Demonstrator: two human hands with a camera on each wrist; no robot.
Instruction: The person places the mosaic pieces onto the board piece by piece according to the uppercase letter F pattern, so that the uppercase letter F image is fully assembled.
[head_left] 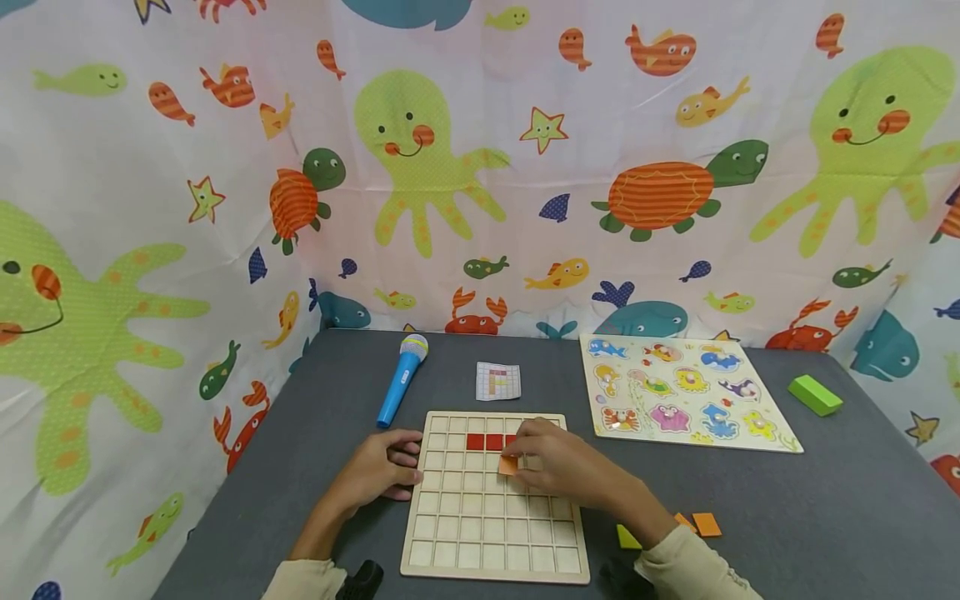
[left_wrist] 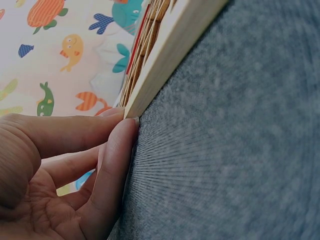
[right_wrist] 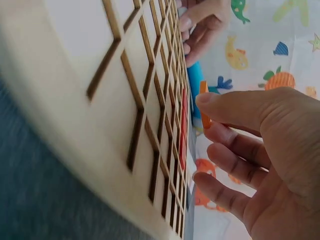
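A wooden grid board [head_left: 495, 575] lies on the dark grey table, with a short row of red square tiles [head_left: 484, 442] in an upper row of its cells. My left hand [head_left: 378, 468] is at the board's left side; in the left wrist view its thumb and index finger [left_wrist: 75, 132] pinch the board's edge. Over the upper part of the grid, my right hand [head_left: 558, 462] pinches an orange square tile [head_left: 508, 466] between thumb and fingers. The right wrist view shows this orange tile [right_wrist: 204, 105] on its edge, raised off the board.
Loose orange tiles [head_left: 707, 524] and a yellow-green tile [head_left: 628, 537] lie by the right forearm. Behind the board are a patterned card [head_left: 498, 382] and a blue toy microphone [head_left: 402, 380]. A sea-animal puzzle [head_left: 682, 392] and green block [head_left: 815, 395] stand at the back right.
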